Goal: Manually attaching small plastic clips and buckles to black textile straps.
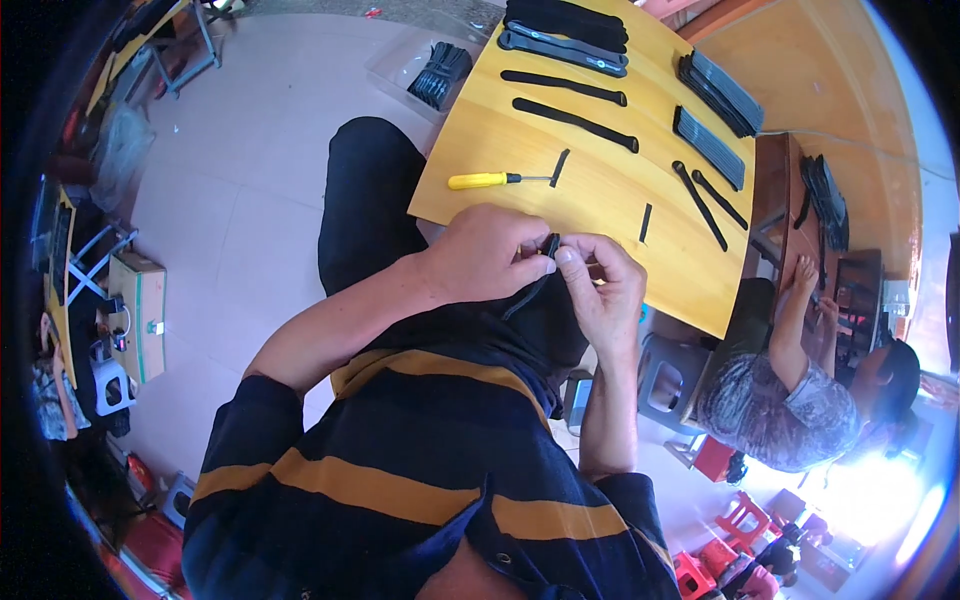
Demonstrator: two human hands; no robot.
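Observation:
Close above my lap, at the near edge of the table, both hands meet on a black strap point(552, 244). My left hand point(488, 252) pinches it between thumb and fingers. My right hand point(603, 282) grips the same end from the other side, and a thin tail point(524, 299) hangs below. Fingers cover most of the strap's end. Just beyond my left hand lies a yellow-handled screwdriver point(482, 181), its tip touching a short black strip point(560, 168). A second short strip point(646, 222) lies beyond my right hand.
On the wooden table point(610, 190) lie two single straps point(575, 124), stacked straps point(566, 28), bundles point(709, 148) and two narrow straps point(700, 205). A clear bin point(398, 78) of black straps stands at its left. Another person point(790, 400) sits at right, beside a grey stool point(668, 382).

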